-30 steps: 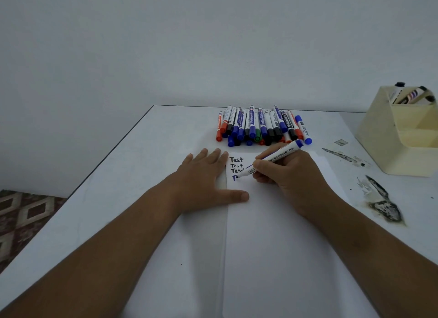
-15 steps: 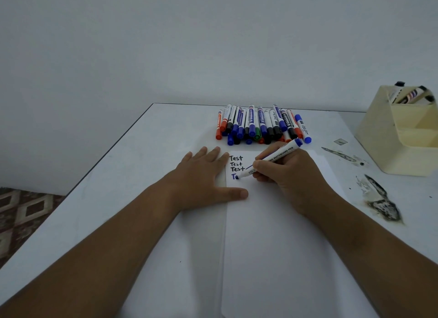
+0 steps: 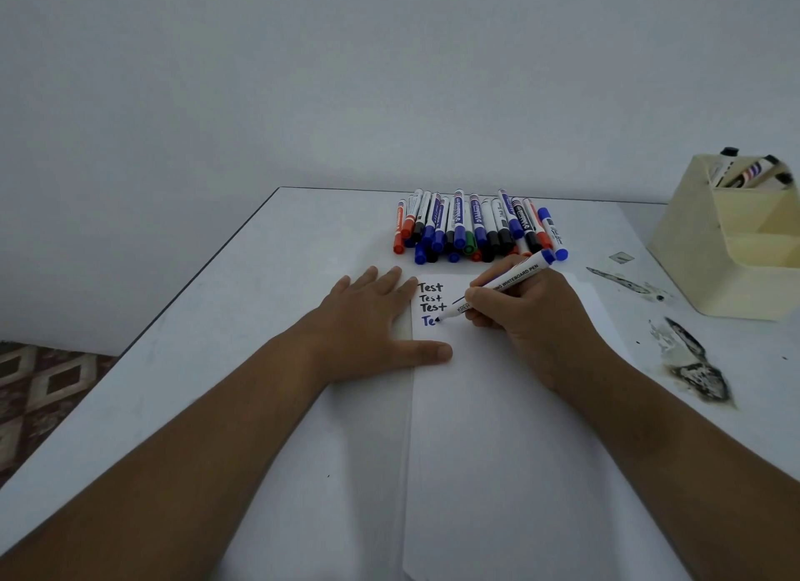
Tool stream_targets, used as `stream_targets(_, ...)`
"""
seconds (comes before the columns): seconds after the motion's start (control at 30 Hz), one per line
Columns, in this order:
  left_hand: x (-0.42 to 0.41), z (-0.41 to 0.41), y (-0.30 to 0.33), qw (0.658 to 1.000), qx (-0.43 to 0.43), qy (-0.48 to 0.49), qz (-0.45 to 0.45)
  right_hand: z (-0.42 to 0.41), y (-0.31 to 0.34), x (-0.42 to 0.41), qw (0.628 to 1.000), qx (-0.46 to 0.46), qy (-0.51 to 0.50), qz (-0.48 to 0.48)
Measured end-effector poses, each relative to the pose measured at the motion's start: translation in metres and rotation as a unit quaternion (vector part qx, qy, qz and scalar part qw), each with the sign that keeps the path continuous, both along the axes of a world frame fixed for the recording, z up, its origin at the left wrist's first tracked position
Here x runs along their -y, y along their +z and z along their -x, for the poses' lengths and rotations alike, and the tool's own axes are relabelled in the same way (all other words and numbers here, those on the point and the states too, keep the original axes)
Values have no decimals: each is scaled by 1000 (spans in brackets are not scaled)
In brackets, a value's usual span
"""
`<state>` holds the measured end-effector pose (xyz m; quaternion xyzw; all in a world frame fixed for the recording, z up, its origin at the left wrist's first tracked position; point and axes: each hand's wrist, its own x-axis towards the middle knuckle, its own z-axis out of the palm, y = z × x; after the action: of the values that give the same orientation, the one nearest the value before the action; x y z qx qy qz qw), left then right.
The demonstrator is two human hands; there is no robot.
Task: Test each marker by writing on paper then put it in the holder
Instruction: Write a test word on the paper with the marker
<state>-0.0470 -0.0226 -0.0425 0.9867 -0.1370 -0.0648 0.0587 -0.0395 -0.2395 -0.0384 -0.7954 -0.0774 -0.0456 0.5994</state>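
My right hand (image 3: 537, 320) pinches a marker (image 3: 498, 288) between thumb and fingertips, the remaining fingers curled under. Its white barrel slants up and to the right; the print reads "WHITEBOARD PEN", with "KREA" near the grip, the rest covered. A blue cap sits on the rear end. The dark tip touches the paper (image 3: 498, 429) at the end of the blue letters "Te". Above these stand three black lines, each reading "Test".

My left hand (image 3: 372, 320) lies flat, palm down, fingers spread and thumb stretched right; thumb and index finger press on the left edge of the paper, the palm on the table (image 3: 242, 320). The sheet is white, smooth and rectangular, and runs toward me between both forearms to the bottom of the view.

Beyond the paper's far edge lies a pile (image 3: 476, 229) of markers, packed side by side and partly stacked: white cylindrical barrels with blue, black, red and green caps. Their labels are too small to read.

At far right stands the holder (image 3: 727, 242), a cream, angular box of smooth material with stepped compartments; three markers lean in its rear compartment. Between holder and paper the tabletop shows dark, peeled scars (image 3: 692, 368).

The table is white and matte, with a dark left edge slanting away; its left half is open. A plain pale wall backs it. Patterned floor (image 3: 39, 385) shows at lower left.
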Motion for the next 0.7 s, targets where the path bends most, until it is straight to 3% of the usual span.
stream_targets(0.7, 0, 0, 0, 1000, -9, 6, 6, 0, 1, 2, 999, 24, -27, 7)
